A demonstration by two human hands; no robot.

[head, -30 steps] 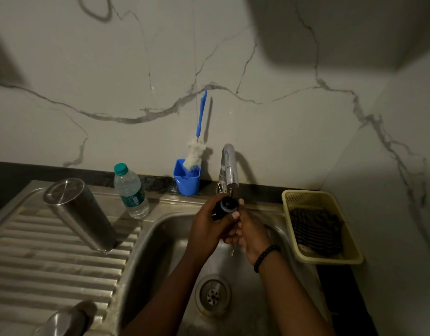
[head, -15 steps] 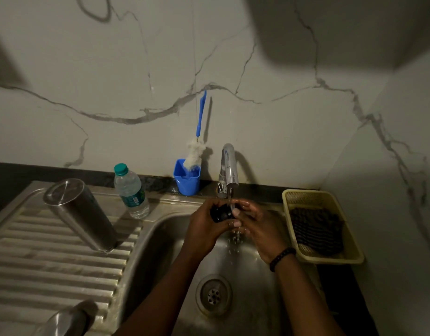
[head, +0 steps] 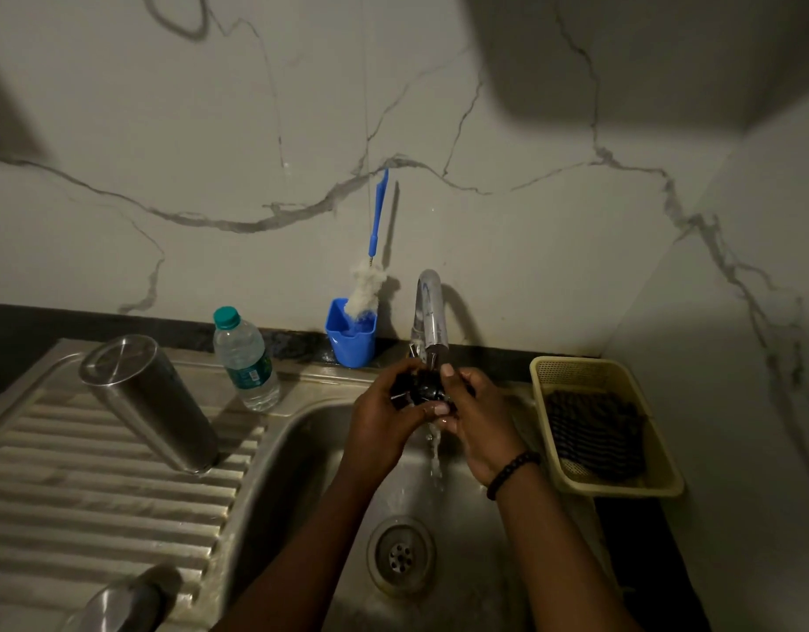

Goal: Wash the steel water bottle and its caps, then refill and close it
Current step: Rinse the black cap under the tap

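From my remote feed: no writing is legible anywhere; the teal label on the plastic water bottle (head: 246, 358) is too small and dim to read. Both hands meet under the running tap (head: 431, 319), above the steel sink (head: 293, 453). The left hand (head: 384, 421) wraps around a small black cap (head: 420, 390), fingers curled under it; the right hand (head: 478, 419) closes on the same cap from the other side, thumb raised at the spout, a dark beaded bracelet (head: 512, 474) on its wrist. Water (head: 434, 449) falls from between the hands toward the drain (head: 401, 555). The steel bottle (head: 149, 401) stands upside down on the ribbed drainboard (head: 92, 499), well left of the hands. A blue cup (head: 351, 333) holding a bottle brush (head: 368, 275) sits against the marble-veined wall (head: 530, 221). A yellow basket (head: 658, 476) with dark cloth (head: 594, 435) rests right of the sink. The room is dim.
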